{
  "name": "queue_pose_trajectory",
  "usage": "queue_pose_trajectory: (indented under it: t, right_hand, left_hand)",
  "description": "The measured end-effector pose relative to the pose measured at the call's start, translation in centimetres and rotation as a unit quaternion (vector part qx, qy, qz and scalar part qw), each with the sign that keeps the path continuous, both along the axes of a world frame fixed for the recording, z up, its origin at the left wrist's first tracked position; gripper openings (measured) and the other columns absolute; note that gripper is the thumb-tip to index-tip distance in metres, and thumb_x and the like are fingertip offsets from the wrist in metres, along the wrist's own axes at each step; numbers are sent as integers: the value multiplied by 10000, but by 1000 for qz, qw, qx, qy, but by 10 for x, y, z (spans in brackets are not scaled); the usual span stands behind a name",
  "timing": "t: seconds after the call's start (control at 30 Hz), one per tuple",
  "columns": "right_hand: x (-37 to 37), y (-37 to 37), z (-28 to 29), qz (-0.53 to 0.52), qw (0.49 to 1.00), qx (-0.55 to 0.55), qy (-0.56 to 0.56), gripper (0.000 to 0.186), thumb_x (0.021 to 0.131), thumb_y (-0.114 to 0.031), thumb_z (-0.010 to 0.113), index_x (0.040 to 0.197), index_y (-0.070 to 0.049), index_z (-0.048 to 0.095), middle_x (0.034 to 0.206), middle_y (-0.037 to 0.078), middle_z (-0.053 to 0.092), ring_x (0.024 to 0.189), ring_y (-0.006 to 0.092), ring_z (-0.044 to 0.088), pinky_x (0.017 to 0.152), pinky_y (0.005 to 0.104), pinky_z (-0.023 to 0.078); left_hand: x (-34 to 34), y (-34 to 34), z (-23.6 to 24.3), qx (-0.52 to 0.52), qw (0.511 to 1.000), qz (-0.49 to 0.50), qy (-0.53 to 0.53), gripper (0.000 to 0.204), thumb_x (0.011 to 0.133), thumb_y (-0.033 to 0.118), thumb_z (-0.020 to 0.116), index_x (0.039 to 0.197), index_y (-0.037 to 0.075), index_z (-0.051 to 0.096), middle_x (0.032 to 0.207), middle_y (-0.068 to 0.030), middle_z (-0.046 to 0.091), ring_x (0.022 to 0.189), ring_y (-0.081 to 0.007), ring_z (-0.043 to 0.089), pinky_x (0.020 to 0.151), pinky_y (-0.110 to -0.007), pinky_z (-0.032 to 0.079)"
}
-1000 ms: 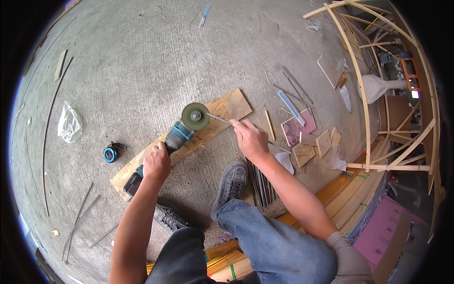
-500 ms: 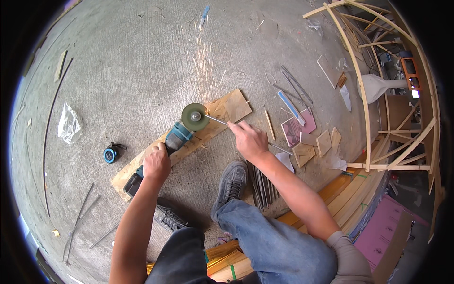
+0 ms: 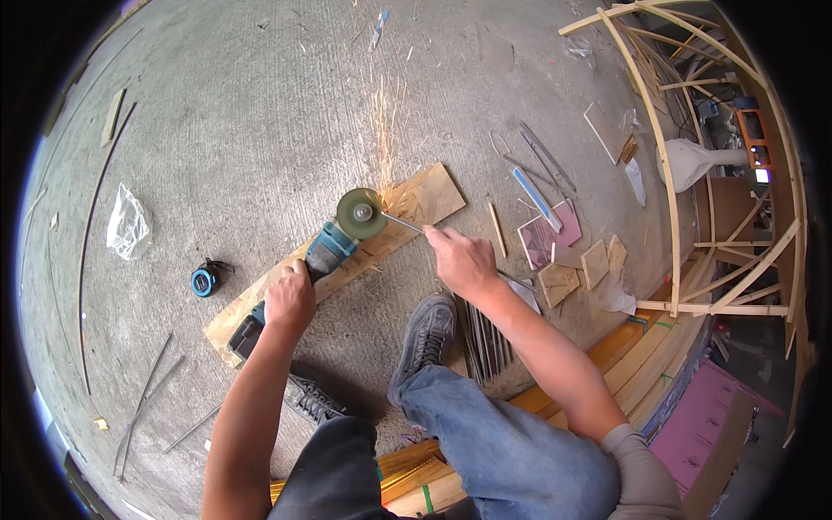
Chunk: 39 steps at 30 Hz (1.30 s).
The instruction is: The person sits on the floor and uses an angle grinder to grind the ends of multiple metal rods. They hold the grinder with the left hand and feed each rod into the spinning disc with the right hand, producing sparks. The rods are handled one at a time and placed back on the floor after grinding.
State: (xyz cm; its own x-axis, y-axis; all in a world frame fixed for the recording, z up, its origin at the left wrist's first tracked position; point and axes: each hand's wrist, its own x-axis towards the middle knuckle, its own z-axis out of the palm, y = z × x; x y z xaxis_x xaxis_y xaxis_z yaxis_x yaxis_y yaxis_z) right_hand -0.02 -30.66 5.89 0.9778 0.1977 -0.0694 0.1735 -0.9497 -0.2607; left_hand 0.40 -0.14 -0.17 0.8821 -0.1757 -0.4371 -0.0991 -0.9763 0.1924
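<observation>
Planting two dark laced shoes (image 3: 426, 342) on the concrete floor (image 3: 260, 130), the person leans over the work, jeans dusty. Just right of the farther shoe lies a bundle of metal rods (image 3: 485, 342). The hands are apart, each with its own grip. The left hand (image 3: 290, 299) is clamped around the body of a teal-and-black angle grinder (image 3: 329, 251), lined up along a rough wooden board (image 3: 440, 195) that slants away to the right. The right hand (image 3: 464, 262) pinches a thin metal rod (image 3: 406, 222), its tip meeting the right edge of the cutting disc (image 3: 351, 208) over the board. A blue tape measure (image 3: 204, 281) sits to the left, a clear plastic bag (image 3: 128, 225) beyond it. To the right are pink offcuts (image 3: 568, 224). Beyond the disc, orange sparks (image 3: 382, 130) spray toward the far floor.
</observation>
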Motion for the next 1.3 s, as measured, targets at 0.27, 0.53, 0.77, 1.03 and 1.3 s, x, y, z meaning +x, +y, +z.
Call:
queue_pose_trajectory:
  t: [0.27,0.53,0.77,1.03,1.3]
  right_hand:
    - [9,6,5,-13,997,21,68,270,928,-135,450,1118,-69,630,823,180,698,746,385,688,650,503,525]
    - [8,-24,-23,-199,814,452,305,229,976,-195,500,1024,-2,613,714,70,685,666,148,636,633,356,498]
    - [-153,-155,-74,-362,921,123,81,366,932,-274,586,1242,-80,611,1021,213,687,940,384,661,825,458,507]
    - [-182,-156,-70,-425,900,-77,51,301,903,-270,622,1157,-109,641,1163,166,630,1086,370,591,907,466,471]
    - [-177,-124,-117,-438,888,70,123,209,904,-212,618,1052,-65,620,1091,180,635,1044,385,595,876,486,474]
  left_hand:
    - [1,5,2,-1,1000,2,10,225,884,100,547,1076,4,479,1007,-222,631,907,-384,676,779,-465,547]
    - [0,6,-7,8,1000,-9,-20,313,872,184,600,1104,18,470,968,-211,651,907,-402,660,765,-492,530]
    - [-1,-8,-3,-11,999,-31,-40,382,906,229,619,1146,-1,430,961,-242,637,872,-427,663,730,-502,536]
    - [-4,10,-14,-9,997,-27,-77,404,896,230,625,1170,-3,443,963,-250,642,908,-428,644,762,-504,511]
    - [-2,-1,-9,19,999,-27,-31,408,897,229,635,1161,-1,425,1001,-230,624,897,-422,652,748,-499,524]
